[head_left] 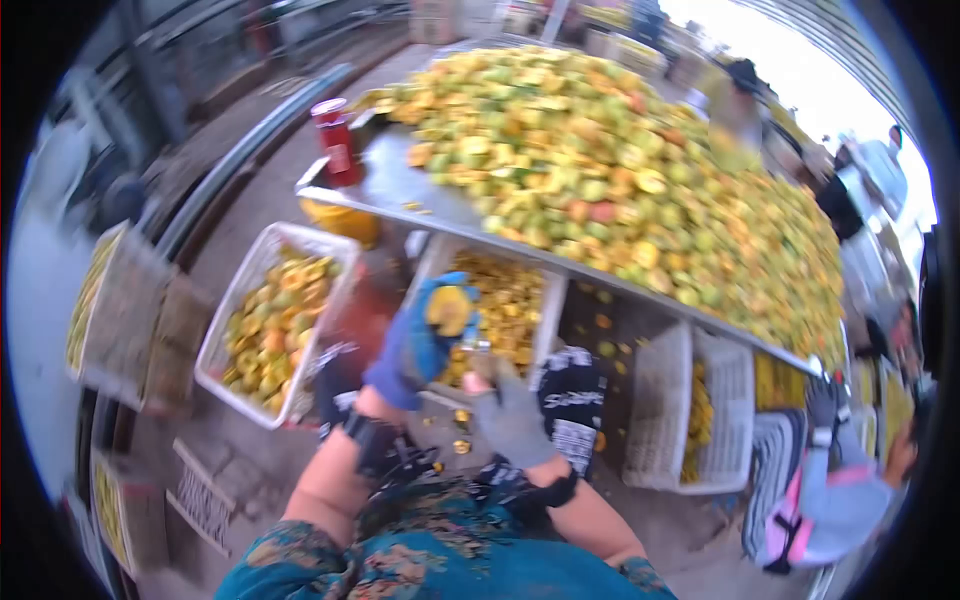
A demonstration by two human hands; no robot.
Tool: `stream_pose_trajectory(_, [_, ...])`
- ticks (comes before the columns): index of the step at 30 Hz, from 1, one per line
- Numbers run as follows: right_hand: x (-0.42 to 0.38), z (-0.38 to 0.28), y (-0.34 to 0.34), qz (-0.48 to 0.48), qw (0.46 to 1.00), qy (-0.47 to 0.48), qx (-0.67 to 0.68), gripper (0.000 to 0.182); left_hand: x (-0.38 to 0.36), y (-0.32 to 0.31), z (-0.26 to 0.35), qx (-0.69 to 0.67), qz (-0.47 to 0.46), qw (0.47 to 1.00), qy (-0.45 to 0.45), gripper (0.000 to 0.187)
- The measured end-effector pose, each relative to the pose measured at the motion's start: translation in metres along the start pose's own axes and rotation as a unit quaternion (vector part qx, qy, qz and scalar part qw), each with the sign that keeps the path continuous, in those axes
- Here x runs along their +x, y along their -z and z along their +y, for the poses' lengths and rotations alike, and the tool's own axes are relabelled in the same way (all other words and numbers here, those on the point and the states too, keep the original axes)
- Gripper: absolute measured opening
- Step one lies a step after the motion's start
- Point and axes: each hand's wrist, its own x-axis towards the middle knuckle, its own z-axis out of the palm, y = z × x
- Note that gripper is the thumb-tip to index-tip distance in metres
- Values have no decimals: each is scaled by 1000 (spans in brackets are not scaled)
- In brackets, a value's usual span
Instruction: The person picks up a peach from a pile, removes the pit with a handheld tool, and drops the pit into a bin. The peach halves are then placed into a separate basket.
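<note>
My left hand (pixel 425 335), in a blue glove, is closed round a yellow peach half (pixel 449 311) with its cut face showing. Just to the right and lower, my right hand (pixel 508 415) in a grey glove grips a small metal-looking tool (pixel 482 352), blurred and mostly hidden by the fingers. Both hands are over a white crate (pixel 550 315) between my knees, which holds many yellow fruit pieces (pixel 510 310).
A metal table (pixel 385 170) bears a large heap of peach halves (pixel 590 160). A red can (pixel 336 145) stands at its left corner. White crates of fruit stand left (pixel 212 350) and right (pixel 655 440). A co-worker (pixel 830 510) sits at the right; others are farther back.
</note>
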Motion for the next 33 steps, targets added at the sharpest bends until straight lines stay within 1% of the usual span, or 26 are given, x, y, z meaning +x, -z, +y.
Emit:
stream_pose_trajectory(1, [-4,-2,-6,6,1000,19,-13,34,-7,-1,5,-93,15,995,45,44])
stream_pose_trajectory(2, [-6,-14,-7,-10,1000,19,-4,32,-17,-1,8,-72,7,997,25,49])
stream_pose_trajectory(3, [-9,-13,-13,-26,1000,15,5,32,-25,-1,12,-53,-10,998,13,55])
stream_pose_trajectory(5, [-12,-18,-21,-29,999,37,4,32,-45,-3,22,31,-20,999,-4,53])
stream_pose_trajectory(7, [-13,-28,-26,-44,999,26,10,31,-59,-7,26,163,-18,984,-72,51])
stream_pose_trajectory(8, [-14,-32,-27,-53,998,16,16,31,-65,-7,28,162,-15,984,-72,51])
stream_pose_trajectory(9, [-14,-33,-30,-55,998,14,14,31,-68,-7,29,120,-22,990,-69,49])
stream_pose_trajectory(10, [-15,-34,-32,-44,998,38,1,31,-71,-8,29,78,-29,994,-64,47])
stream_pose_trajectory(11, [-16,-34,-34,-33,998,61,-13,30,-73,-9,29,77,-29,995,-62,47])
stream_pose_trajectory(12, [-17,-35,-36,-34,998,58,-13,30,-75,-9,29,73,-19,994,-73,46])
stream_pose_trajectory(14, [-20,-35,-41,-14,993,99,-70,30,-80,-10,27,70,-7,994,-79,46])
stream_pose_trajectory(16, [-23,-38,-42,-22,994,84,-68,30,-82,-11,27,115,5,989,-92,45])
stream_pose_trajectory(17, [-23,-40,-42,-31,995,74,-66,31,-82,-11,26,115,4,989,-88,45])
stream_pose_trajectory(18, [-23,-40,-44,-29,995,69,-67,31,-82,-11,25,133,2,985,-110,46])
stream_pose_trajectory(19, [-24,-40,-46,-23,996,82,-17,31,-83,-13,24,150,-1,980,-132,46])
stream_pose_trajectory(20, [-24,-40,-46,-17,995,95,32,31,-85,-18,23,122,14,984,-127,45])
stream_pose_trajectory(21, [-24,-41,-45,-15,995,91,31,31,-86,-21,23,121,14,985,-124,45])
stream_pose_trajectory(23, [-25,-47,-42,-36,995,84,30,33,-87,-23,22,124,10,977,-173,44])
stream_pose_trajectory(25, [-24,-43,-40,-34,995,96,7,34,-83,-15,17,100,10,982,-158,45])
stream_pose_trajectory(27, [-24,-44,-32,-62,990,50,-119,30,-78,-10,16,151,-25,973,-172,46])
stream_pose_trajectory(28, [-22,-45,-29,-62,990,48,-118,30,-77,-11,17,151,-24,974,-170,46])
stream_pose_trajectory(30, [-16,-48,-23,-99,987,24,-121,30,-75,-15,21,119,-23,986,-112,45])
stream_pose_trajectory(31, [-15,-49,-21,-100,987,24,-121,30,-74,-16,26,118,-22,986,-112,45])
stream_pose_trajectory(33, [-13,-49,-19,-139,990,1,11,29,-73,-15,36,150,-39,986,-64,47])
